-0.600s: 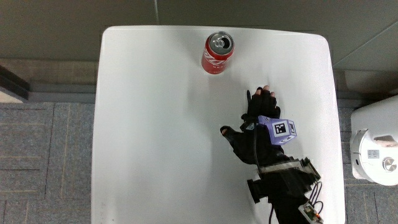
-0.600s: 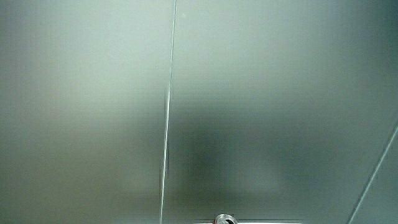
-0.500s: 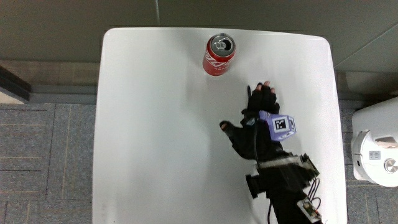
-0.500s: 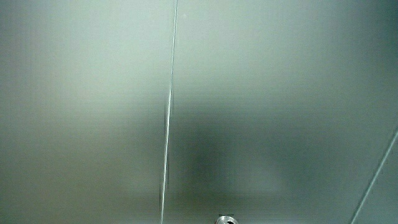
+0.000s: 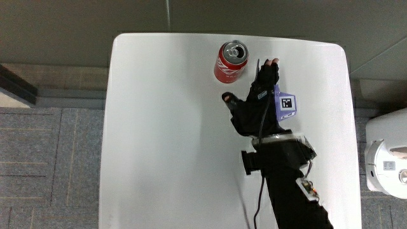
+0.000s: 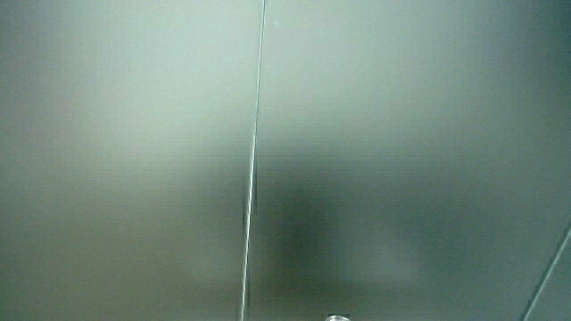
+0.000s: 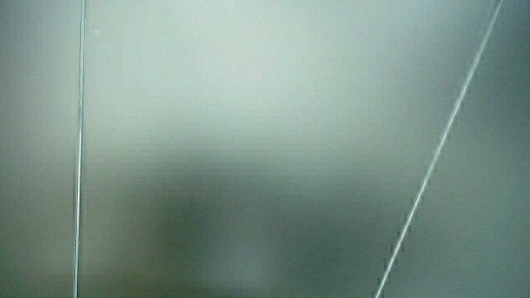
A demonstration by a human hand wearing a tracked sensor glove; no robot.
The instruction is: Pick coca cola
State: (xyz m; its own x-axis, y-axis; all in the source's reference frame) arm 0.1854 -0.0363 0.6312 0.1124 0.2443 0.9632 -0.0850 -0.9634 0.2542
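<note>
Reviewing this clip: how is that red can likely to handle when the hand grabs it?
The can stands upright near the table edge with its top opened, so it may spill if tilted. Thin metal would probably dent under a hard squeeze. On its side it could roll. The open hand is beside it. Side views show only pale wall.

the main view is evenly and brightly lit from overhead; the white table (image 5: 165,127) comes close to washing out, with a soft sheen and only faint, short shadows beside the can (image 5: 231,62) and the hand (image 5: 257,102). edges stay sharp, with little visible bending at the borders. both side views show only a pale, hazy wall, dim and unfocused, darkening in a smudge low down, crossed by thin bright lines
</note>
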